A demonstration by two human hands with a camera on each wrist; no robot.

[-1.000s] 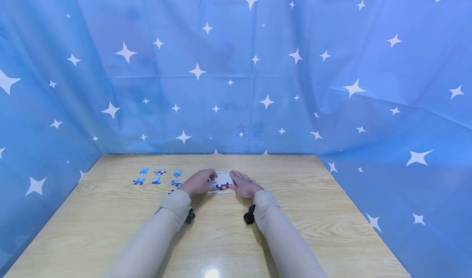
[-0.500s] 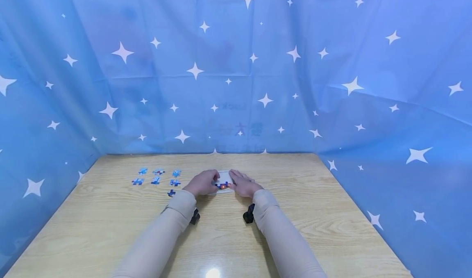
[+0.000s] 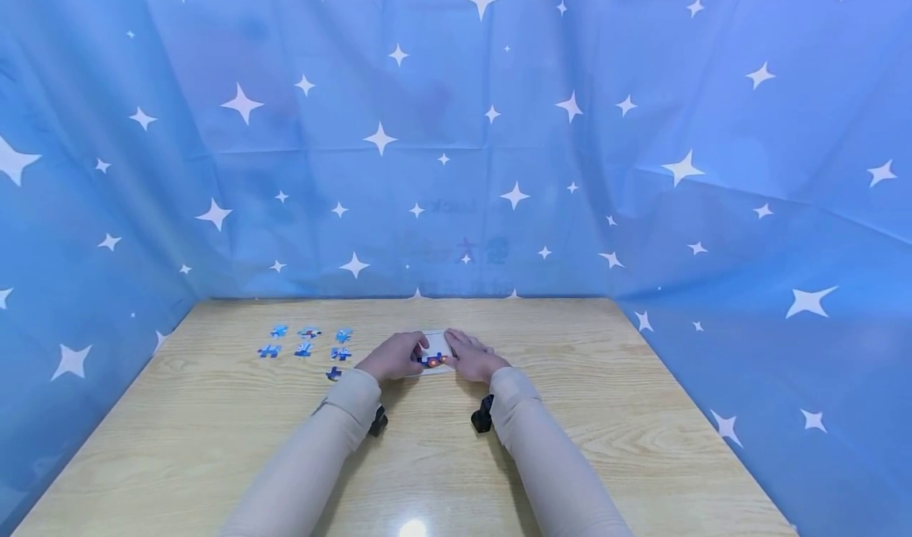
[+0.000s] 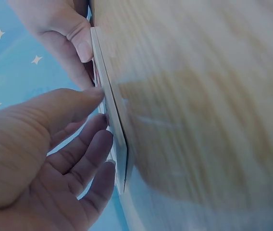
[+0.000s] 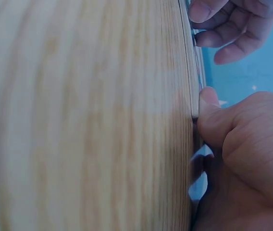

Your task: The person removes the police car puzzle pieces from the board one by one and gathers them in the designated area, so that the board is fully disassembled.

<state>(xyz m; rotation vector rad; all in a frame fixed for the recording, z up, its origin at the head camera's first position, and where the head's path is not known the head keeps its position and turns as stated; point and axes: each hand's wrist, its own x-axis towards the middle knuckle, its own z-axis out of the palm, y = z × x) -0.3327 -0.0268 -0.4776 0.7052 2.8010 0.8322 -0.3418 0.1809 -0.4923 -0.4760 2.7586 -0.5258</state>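
Observation:
A small puzzle tray (image 3: pixel 438 345) lies on the table, with a white area and a strip of blue, red and orange puzzle pieces (image 3: pixel 432 359) along its near side. My left hand (image 3: pixel 392 355) covers its left part; in the left wrist view, the thumb (image 4: pixel 91 96) and bent fingertips touch the tray, and no piece shows between them. On the right edge rests my right hand (image 3: pixel 473 358), its fingers fairly straight towards the far corner. In the right wrist view, the right thumb (image 5: pixel 208 98) presses against the near edge of the tray (image 5: pixel 195 103).
Several loose blue puzzle pieces (image 3: pixel 303 349) lie in rows to the left of the tray. A single dark blue piece (image 3: pixel 333 374) sits nearest my left sleeve (image 3: pixel 349 402). A blue star-patterned curtain (image 3: pixel 456 141) hangs behind the wooden table (image 3: pixel 584 410).
My left hand has shifted slightly to the right over the tray, uncovering the dark blue loose piece by the sleeve. My right hand stays in place.

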